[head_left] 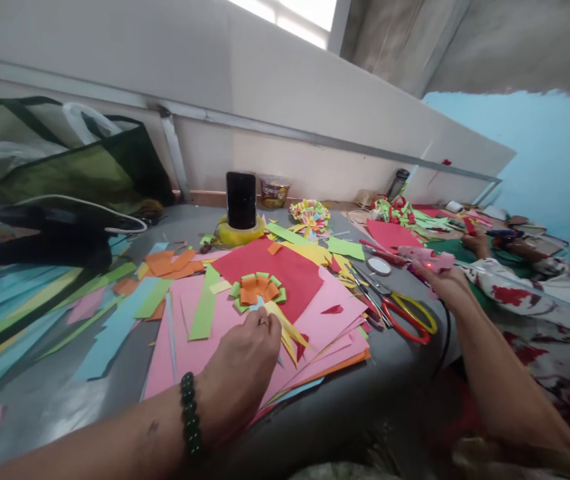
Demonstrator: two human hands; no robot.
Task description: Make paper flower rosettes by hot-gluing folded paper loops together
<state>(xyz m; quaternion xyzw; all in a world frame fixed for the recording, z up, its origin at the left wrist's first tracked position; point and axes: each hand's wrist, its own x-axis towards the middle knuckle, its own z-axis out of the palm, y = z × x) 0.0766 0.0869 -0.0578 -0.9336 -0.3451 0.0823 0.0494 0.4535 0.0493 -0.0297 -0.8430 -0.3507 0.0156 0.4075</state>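
My left hand (245,357), with a dark green bead bracelet at the wrist, has its fingers pressed together at the lower edge of an orange and green paper flower (259,291). A bit of light blue paper shows at the fingertips, and yellow paper strips (287,330) spread out beside them. The flower lies over red paper (292,273) and a stack of pink sheets (337,320). Off to the right, my right hand (439,280) is wrapped round a pink glue gun (427,259) with a small red light, held near the table's right edge.
Scissors with red and yellow handles (409,319) lie near the right edge. A phone (241,200) stands on a yellow tape roll (241,231). Paper strips (119,327) and a green bag (75,167) are left. Another person's hand (477,241) is at the right.
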